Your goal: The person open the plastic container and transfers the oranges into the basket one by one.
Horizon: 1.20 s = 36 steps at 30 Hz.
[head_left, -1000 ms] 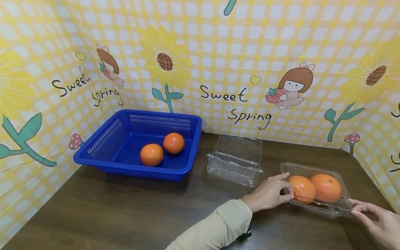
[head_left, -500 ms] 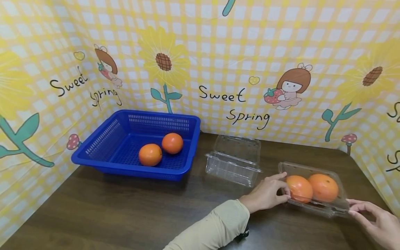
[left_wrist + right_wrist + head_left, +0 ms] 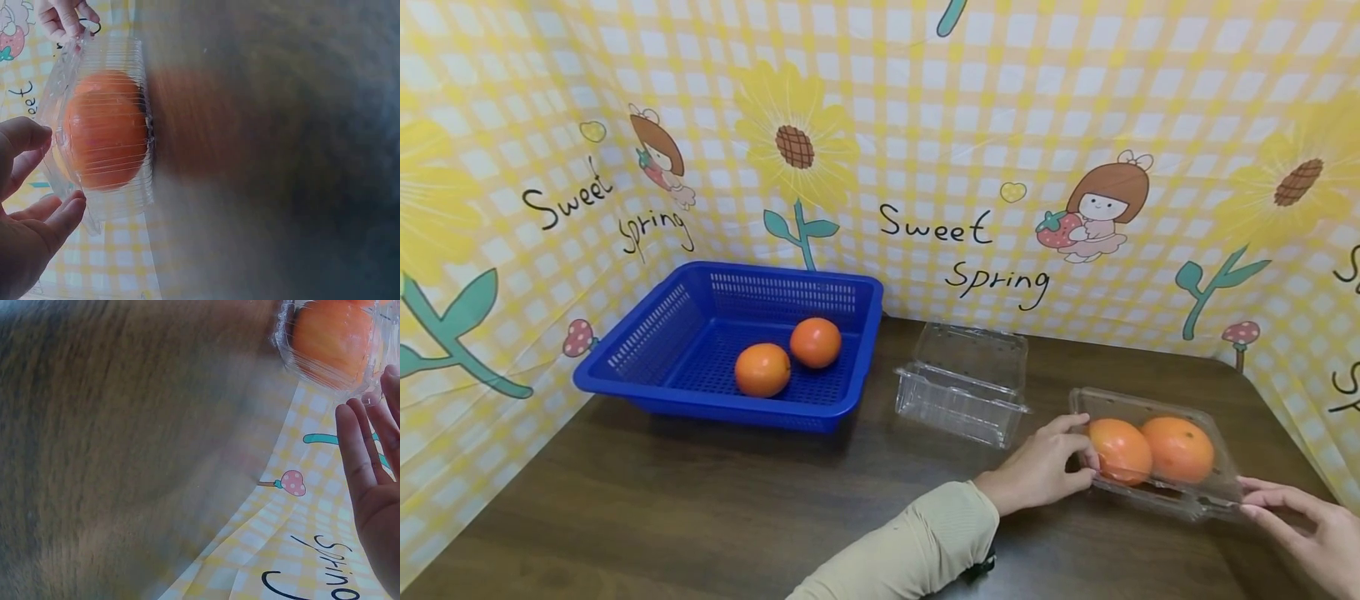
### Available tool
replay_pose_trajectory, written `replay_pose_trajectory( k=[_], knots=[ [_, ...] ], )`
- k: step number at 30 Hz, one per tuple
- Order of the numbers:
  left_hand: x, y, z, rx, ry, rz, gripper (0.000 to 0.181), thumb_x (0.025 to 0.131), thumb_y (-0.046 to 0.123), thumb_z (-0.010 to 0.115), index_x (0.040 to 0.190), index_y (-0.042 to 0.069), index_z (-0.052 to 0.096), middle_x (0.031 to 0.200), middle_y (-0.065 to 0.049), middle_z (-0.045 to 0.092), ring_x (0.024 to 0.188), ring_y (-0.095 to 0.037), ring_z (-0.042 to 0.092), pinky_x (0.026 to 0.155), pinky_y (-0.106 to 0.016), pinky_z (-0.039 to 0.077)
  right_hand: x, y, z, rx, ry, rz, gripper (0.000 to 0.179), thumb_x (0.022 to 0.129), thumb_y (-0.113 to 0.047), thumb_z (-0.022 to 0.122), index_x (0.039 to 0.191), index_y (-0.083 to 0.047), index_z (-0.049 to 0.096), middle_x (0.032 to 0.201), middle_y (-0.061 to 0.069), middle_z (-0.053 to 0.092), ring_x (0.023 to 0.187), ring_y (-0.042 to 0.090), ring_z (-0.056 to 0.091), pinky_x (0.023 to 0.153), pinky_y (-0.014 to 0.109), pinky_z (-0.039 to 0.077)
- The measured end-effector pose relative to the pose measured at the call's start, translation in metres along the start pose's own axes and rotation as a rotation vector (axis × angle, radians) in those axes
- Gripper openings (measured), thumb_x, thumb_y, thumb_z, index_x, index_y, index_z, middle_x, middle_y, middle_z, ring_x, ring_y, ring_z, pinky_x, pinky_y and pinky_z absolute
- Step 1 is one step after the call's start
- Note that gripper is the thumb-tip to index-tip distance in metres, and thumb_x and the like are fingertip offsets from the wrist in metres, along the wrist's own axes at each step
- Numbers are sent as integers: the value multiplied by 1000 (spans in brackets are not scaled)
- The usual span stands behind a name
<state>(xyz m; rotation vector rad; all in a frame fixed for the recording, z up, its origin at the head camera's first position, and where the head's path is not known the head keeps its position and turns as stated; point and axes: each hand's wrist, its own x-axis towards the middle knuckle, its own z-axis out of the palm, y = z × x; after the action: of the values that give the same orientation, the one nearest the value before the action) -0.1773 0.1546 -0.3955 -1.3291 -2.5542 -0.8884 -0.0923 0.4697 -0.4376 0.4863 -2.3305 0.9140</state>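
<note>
- Clear box [image 3: 1161,498]: pinched by left hand [image 3: 1045,462] and right hand [image 3: 1311,529]; probably flimsy, best gripped at rims.
- Between the fingers: 2 oranges [image 3: 1178,450] enclosed, presumably weighty.

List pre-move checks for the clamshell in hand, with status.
1. Two oranges inside the held clamshell: ok.
2. Left hand at its left end: ok.
3. Right hand pinching the near right corner: ok.
4. Lid latched all round: cannot tell; clear plastic hides the seam.
5. Second clamshell standing open: ok.
6. Blue basket emptied: not ok, two oranges there.
</note>
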Motion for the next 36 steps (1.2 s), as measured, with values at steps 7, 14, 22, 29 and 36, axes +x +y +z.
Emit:
replay_pose_trajectory(
  k=[7,14,22,29,36],
  knots=[
    [-2,2,1,-19,23,-16,5,80,17,64,81,21,63,124,0,44,117,-3,36,83,-7,31,-11,32,-3,3,-10,2,41,59,27,63,84,-5,65,109,-18,55,97,-9,51,73,4,39],
    [-2,2,4,-25,64,-14,5,78,16,66,81,21,64,105,5,43,102,-1,39,79,-3,25,-3,10,-2,23,4,21,43,58,30,61,83,-5,64,105,-22,55,93,-12,51,70,3,39],
    [0,2,1,22,49,8,5,79,18,65,82,22,66,98,8,45,96,0,40,79,-3,24,11,-29,2,81,40,36,36,65,22,63,80,-11,66,102,-24,56,90,-14,51,68,2,39],
    [5,3,-4,179,0,124,7,82,18,62,86,22,66,95,7,51,90,0,45,76,-6,31,3,-3,-1,62,37,-28,44,60,27,62,82,-11,66,105,-20,56,91,-10,53,69,4,40],
    [8,7,-11,173,-31,99,8,85,19,60,90,21,65,94,7,50,84,1,45,70,-5,33,3,0,-1,67,64,22,34,67,25,59,82,-5,64,105,-20,56,92,-11,52,72,4,39]
  ],
)
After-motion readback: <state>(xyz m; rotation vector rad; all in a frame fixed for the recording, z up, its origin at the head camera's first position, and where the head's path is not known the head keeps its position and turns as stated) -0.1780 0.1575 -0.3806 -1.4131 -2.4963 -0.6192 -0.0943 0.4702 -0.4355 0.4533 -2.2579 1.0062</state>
